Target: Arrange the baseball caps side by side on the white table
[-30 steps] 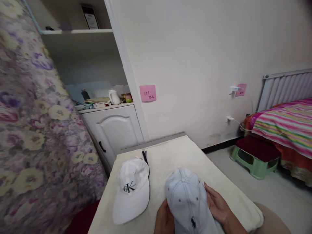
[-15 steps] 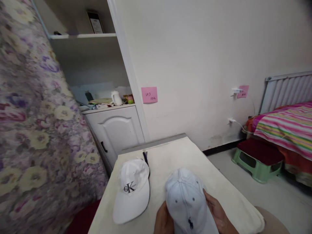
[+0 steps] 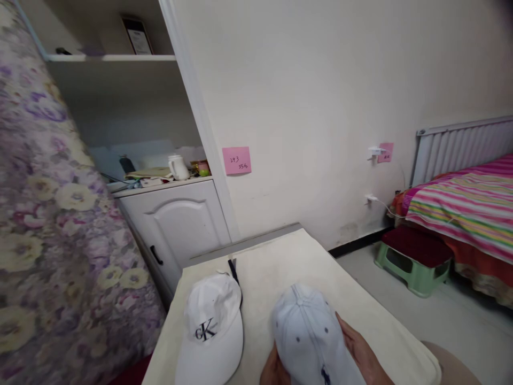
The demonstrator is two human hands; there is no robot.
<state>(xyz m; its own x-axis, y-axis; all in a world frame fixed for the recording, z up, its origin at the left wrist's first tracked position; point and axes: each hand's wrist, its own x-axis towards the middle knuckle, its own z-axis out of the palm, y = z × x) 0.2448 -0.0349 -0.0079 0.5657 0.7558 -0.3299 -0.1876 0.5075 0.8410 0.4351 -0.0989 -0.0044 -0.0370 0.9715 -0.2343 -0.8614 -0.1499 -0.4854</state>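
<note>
Cradling a pale blue cotton cap point(image 3: 308, 337) from both sides, left hand point(image 3: 274, 371) and right hand point(image 3: 360, 355) curl closed around its crown, steadying it on the cream cloth-covered table point(image 3: 276, 262) beside a white logo cap point(image 3: 210, 329)

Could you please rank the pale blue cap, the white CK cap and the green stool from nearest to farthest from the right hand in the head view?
1. Pale blue cap, touching the right hand.
2. White CK cap, left.
3. Green stool, on the floor by the bed.
</note>
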